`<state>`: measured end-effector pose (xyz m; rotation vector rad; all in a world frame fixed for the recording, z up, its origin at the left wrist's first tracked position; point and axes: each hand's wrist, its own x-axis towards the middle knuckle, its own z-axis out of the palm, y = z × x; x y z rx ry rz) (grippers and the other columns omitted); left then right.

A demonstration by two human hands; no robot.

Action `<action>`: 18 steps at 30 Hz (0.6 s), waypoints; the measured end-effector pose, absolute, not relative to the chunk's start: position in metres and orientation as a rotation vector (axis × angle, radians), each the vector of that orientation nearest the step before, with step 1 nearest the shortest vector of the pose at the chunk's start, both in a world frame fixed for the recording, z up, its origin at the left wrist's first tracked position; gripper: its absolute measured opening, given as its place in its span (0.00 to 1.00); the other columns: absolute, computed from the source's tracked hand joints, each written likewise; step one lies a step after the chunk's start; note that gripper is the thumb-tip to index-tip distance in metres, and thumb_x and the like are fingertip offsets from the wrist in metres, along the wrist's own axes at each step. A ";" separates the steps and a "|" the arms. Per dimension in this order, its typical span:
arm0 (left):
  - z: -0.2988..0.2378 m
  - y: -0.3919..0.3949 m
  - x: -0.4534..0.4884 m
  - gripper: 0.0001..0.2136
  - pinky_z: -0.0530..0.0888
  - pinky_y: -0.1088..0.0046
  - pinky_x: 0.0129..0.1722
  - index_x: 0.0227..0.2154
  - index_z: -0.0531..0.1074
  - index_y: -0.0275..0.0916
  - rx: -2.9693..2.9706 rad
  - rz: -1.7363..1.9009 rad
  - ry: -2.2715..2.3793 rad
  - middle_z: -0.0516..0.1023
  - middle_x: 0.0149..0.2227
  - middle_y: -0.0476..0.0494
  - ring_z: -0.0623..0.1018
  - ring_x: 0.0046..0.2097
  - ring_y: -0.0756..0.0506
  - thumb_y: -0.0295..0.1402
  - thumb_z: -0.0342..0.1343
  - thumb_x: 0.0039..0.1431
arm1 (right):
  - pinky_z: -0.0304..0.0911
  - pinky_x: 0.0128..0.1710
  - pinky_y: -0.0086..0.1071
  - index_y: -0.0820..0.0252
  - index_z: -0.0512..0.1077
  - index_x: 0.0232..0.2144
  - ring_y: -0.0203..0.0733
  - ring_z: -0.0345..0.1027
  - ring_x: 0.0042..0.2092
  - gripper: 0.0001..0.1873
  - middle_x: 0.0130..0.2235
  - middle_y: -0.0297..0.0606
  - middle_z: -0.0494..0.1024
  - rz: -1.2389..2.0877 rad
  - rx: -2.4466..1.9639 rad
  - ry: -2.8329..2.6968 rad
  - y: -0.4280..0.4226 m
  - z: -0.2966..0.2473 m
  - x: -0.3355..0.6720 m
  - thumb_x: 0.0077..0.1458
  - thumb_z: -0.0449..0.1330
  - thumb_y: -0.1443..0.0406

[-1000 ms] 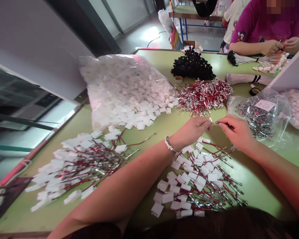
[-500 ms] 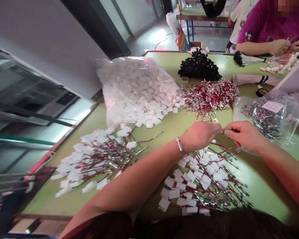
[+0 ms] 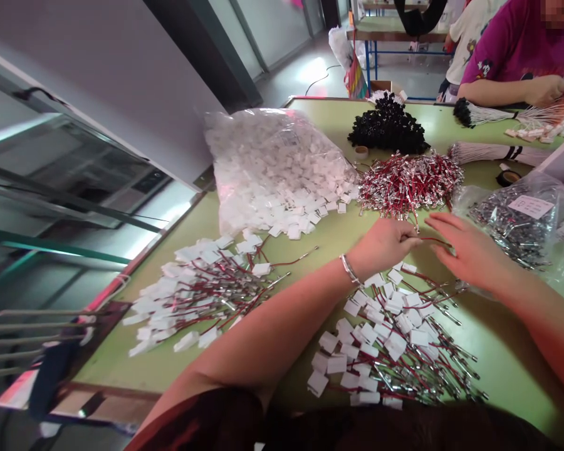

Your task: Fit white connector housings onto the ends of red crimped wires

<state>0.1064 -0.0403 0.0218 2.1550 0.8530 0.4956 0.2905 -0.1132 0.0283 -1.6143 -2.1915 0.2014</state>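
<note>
A short red wire (image 3: 433, 240) is pinched between the thumb and fingers of my left hand (image 3: 386, 245); any fitting at the pinched end is hidden. My right hand (image 3: 472, 249) has its fingers spread around the wire's free side and grips nothing. Below both hands lies a heap of red wires with white plastic connector housings (image 3: 395, 346) on one end and metal terminals on the other. Just beyond my fingers is a pile of loose red wires with metal ends (image 3: 408, 181).
A clear bag of white housings (image 3: 282, 169) spills open at the back left. Another heap of housed wires (image 3: 202, 285) lies left of my forearm. A black parts pile (image 3: 388, 128), a tape roll (image 3: 508, 178) and a bag of metal parts (image 3: 517, 219) are further off. A co-worker's hand (image 3: 548, 89) works opposite.
My right hand has let go of its pinch and opened, moving a little away from my left hand. The red wire now shows between them. The whole view has shifted slightly.
</note>
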 end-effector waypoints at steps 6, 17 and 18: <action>0.039 -0.015 0.083 0.19 0.66 0.72 0.29 0.25 0.73 0.37 2.285 0.481 1.013 0.73 0.23 0.45 0.70 0.28 0.49 0.44 0.46 0.62 | 0.64 0.32 0.38 0.58 0.75 0.39 0.44 0.72 0.33 0.14 0.35 0.42 0.80 0.336 -1.736 -2.072 -0.122 0.030 0.283 0.59 0.49 0.66; 0.010 0.038 0.050 0.14 0.70 0.65 0.41 0.40 0.75 0.32 2.428 0.149 1.877 0.76 0.41 0.29 0.75 0.44 0.35 0.29 0.49 0.53 | 0.57 0.23 0.32 0.55 0.75 0.28 0.36 0.65 0.23 0.06 0.24 0.33 0.78 0.430 -1.826 -1.855 -0.117 0.020 0.289 0.52 0.57 0.63; 0.011 0.037 0.051 0.14 0.70 0.65 0.41 0.39 0.75 0.31 2.414 0.112 1.885 0.76 0.41 0.28 0.75 0.44 0.35 0.28 0.48 0.53 | 0.58 0.23 0.32 0.55 0.75 0.28 0.36 0.66 0.23 0.06 0.25 0.33 0.78 0.413 -1.817 -1.833 -0.117 0.020 0.288 0.52 0.57 0.63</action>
